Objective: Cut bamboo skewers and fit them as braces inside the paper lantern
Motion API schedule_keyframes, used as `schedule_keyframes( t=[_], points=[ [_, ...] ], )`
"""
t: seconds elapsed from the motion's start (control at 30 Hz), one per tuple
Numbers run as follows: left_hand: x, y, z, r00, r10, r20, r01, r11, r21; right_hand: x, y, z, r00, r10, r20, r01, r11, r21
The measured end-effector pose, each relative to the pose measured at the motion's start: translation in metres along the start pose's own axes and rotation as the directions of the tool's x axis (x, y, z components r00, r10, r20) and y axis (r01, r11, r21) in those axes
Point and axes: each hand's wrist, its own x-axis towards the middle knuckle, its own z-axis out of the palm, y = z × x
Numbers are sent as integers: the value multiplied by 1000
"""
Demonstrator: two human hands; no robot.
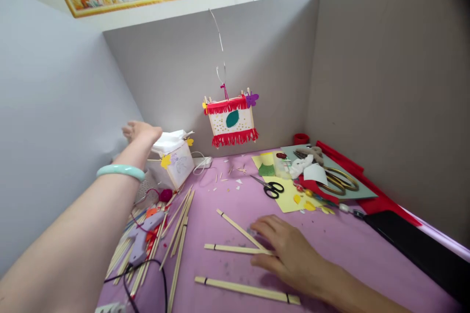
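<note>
My left hand (141,133) is stretched out past a paper-covered box (183,162) with yellow cut-outs and white tissue on top. Its fingers are extended, slightly blurred, with nothing visible in them. Lower down, my right hand (281,252) rests over the purple table with thumb and fingers apart. It covers the right ends of two wooden sticks, an angled one (237,226) and a flatter one (233,249), both with black marks. Nearer me lies another marked wooden stick (246,289), apart from the hand.
A red-fringed paper lantern (232,120) hangs from a wire. Loose sticks (179,227) and a lilac glue gun (141,239) with a black cord lie left. Black scissors (271,188), yellow paper (288,198), brass-handled scissors (341,181) and a black phone (411,244) lie right. Grey partitions (257,54) surround the table.
</note>
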Motion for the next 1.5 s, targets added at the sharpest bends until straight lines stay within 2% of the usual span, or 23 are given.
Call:
schedule_keyframes(
  t=[0.07,0.1,0.23,0.33,0.37,0.43,0.47,0.57,0.63,0.73,0.83,0.87,0.93,0.97,1.0,1.1,1.27,1.37,1.5],
  points=[
    [-14,15,-9,999,-32,-14,32,999,14,-3,-13,6,998,-6,61,12,996,-86],
    [-25,22,-15,1000,-6,-6,6,1000,9,-5,-19,9,996,-19,84,29,991,-129],
    [-86,49,-37,973,225,49,-223,974,-45,-6,-40,23,990,-11,143,55,950,-306],
    [-140,58,-41,935,343,85,-333,936,-113,5,-48,30,979,144,143,-78,919,-386],
    [-158,57,-38,919,385,89,-365,913,-184,10,-49,32,965,232,120,-172,910,-377],
    [-192,52,-29,904,419,84,-364,859,-360,18,-47,34,949,303,84,-257,901,-350],
    [-207,47,-23,913,397,89,-316,830,-460,20,-45,34,945,321,57,-286,901,-327],
    [-244,30,1,940,328,93,-232,816,-530,21,-32,32,944,325,-53,-329,918,-220],
    [-261,21,18,968,240,66,-163,812,-561,20,-22,29,937,310,-162,-329,938,-112],
    [-277,15,41,990,130,56,-66,775,-629,22,-10,24,910,280,-305,-265,960,88],
    [-286,18,53,975,163,149,-2,680,-733,26,-6,22,892,229,-390,-111,946,304],
    [-288,20,54,967,187,175,14,645,-764,28,-6,23,886,211,-413,-20,907,421],
    [-292,23,53,951,226,213,44,580,-813,29,-4,27,883,185,-431,147,763,630],
    [-293,24,53,943,241,230,61,554,-831,29,-2,31,893,174,-415,191,690,699],
    [-295,25,52,935,253,247,80,530,-844,28,0,34,910,159,-383,198,646,738],
    [-301,27,50,913,280,297,135,481,-866,24,3,46,954,108,-280,144,653,743],
    [-306,28,49,883,297,365,210,446,-870,22,-1,53,963,64,-263,154,671,726],
    [-306,29,48,867,301,398,245,438,-865,23,-1,52,977,32,-211,134,677,723],
    [-306,30,48,844,316,434,281,427,-859,23,3,53,986,25,-162,107,652,751]
  ],
)
